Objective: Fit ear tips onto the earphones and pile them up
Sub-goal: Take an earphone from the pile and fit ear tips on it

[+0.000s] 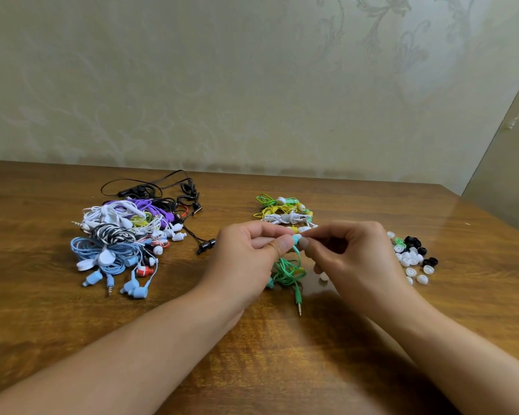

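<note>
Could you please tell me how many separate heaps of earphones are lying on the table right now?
2: a big mixed heap at the left, and a small green, yellow and white heap behind the hands. One more green pair is being held.

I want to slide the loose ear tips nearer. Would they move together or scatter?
The ear tips are many small separate rounded pieces lying loose, so they would probably scatter and some roll. The table looks glossy, so they would likely slide easily. They seem very light.
</note>
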